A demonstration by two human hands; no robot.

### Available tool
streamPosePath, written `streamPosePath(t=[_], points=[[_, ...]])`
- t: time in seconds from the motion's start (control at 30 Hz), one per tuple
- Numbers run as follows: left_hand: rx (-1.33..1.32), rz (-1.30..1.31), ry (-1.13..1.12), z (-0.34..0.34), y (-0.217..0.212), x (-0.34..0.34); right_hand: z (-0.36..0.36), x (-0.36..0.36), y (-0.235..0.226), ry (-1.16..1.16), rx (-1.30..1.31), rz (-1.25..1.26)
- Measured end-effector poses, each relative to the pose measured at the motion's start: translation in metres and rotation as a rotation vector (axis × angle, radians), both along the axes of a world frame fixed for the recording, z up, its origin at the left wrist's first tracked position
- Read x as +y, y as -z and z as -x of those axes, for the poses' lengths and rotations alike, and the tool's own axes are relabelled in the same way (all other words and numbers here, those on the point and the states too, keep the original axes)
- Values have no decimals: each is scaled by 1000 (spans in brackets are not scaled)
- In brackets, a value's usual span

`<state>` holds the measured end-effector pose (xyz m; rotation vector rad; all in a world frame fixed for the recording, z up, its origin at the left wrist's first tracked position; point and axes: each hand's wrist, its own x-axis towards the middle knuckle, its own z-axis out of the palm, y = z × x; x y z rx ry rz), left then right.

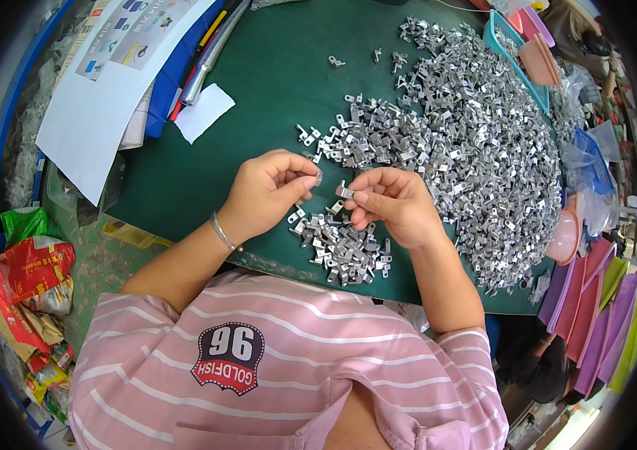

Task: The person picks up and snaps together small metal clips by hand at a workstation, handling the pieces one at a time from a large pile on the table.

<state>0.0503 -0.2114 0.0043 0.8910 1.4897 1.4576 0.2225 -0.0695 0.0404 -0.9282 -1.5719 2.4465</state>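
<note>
My right hand point(392, 204) pinches a small silver metal bracket point(344, 191) between thumb and fingertips. Close to it on the left, my left hand point(269, 191), with a bangle at the wrist, closes on a small pale piece point(318, 178) too small to name. Below both hands lies a small heap of metal brackets point(344, 247) near the table's front edge. A far larger pile of similar brackets point(476, 150) spreads over the right side of the green table point(258, 90).
A paper sheet point(71, 142), pens point(198, 67) and a torn white paper point(206, 112) lie at the far left. A turquoise tray point(517, 67) and pink bins point(539, 60) stand at the far right. Coloured plastic bins point(603, 315) are beyond the right edge.
</note>
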Motion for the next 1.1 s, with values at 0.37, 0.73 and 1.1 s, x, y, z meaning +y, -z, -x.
streamPosePath(t=[0.37,0.73,1.1], points=[[-710,16,100,-1,-1,-5,-8,-9,-1,36,77,-109],[510,-85,327,6,-11,-14,0,-22,3,-273,369,-1269],[858,-9,-42,17,-1,16,-20,-1,1,118,-150,-1483]])
